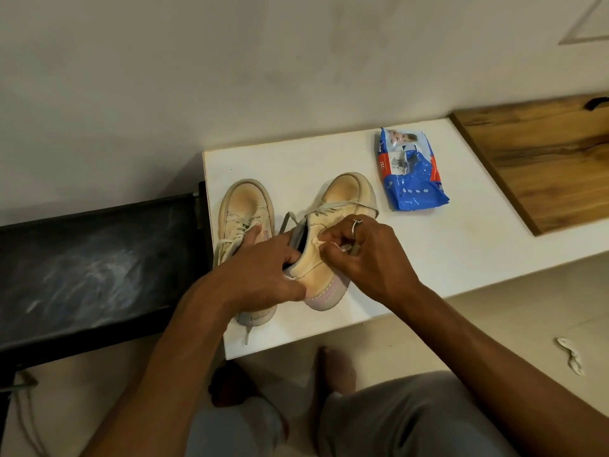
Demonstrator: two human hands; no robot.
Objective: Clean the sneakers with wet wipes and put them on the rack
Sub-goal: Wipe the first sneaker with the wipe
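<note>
Left hand [263, 270] grips sneaker [344, 199] at the collar, fingers inside the opening. Right hand [364, 255] curled tight, pinching wipe [342, 247] against the sneaker's side. Second sneaker [245, 206] just beside, left.

Dim, warm indoor light, soft and even, probably from overhead. The white table [461, 252] is the brightest surface, and the wall [230, 77] above it looks grey and mottled. Faint, soft-edged shadows lie under the sneaker [329, 272], where a pale wipe [341, 247] is hard to make out. The wipes pack [412, 173] carries small glints, and the black rack [82, 265] a smeared sheen. Straight edges bow toward the corners, and the bottom is blurred.
</note>
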